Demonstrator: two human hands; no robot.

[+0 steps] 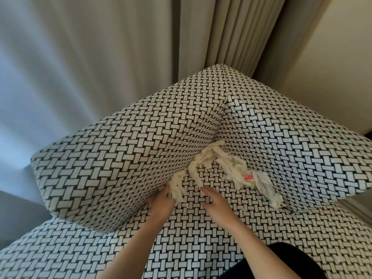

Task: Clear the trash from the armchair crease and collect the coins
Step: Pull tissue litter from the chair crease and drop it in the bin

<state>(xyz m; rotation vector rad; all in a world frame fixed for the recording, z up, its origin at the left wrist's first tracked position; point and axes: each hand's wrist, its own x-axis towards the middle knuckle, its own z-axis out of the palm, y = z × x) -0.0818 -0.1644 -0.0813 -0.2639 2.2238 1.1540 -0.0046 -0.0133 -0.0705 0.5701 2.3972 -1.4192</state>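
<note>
— What do you get from the head view?

— I look down into the armchair (302, 150), which has a black and white woven pattern. The trash (213, 164) is a bunch of pale shredded paper strips. It lies in the crease (221, 125) at the far corner of the seat (201, 238), and from there it runs in 2 directions: to the near left along the foot of the left cushion (110, 158), and to the right along the other cushion.

— Anything else inside the bunch?

— At the right end I see 1 small red piece (248, 177), and just beside it a crumpled whitish sheet (265, 188).

— And the hands?

— The left hand (161, 200) is at the near left end of the strips, against the left cushion. Its fingers go down into the crease and touch the paper, but the tips are hidden, so I cannot tell if they grip it. The right hand (216, 202) rests on the seat with the fingers straight and holds nothing; the fingertips are near the strips.

— The surroundings?

— Grey curtains (120, 47) hang behind the chair. Dark clothing (291, 262) shows at the near right edge.
</note>
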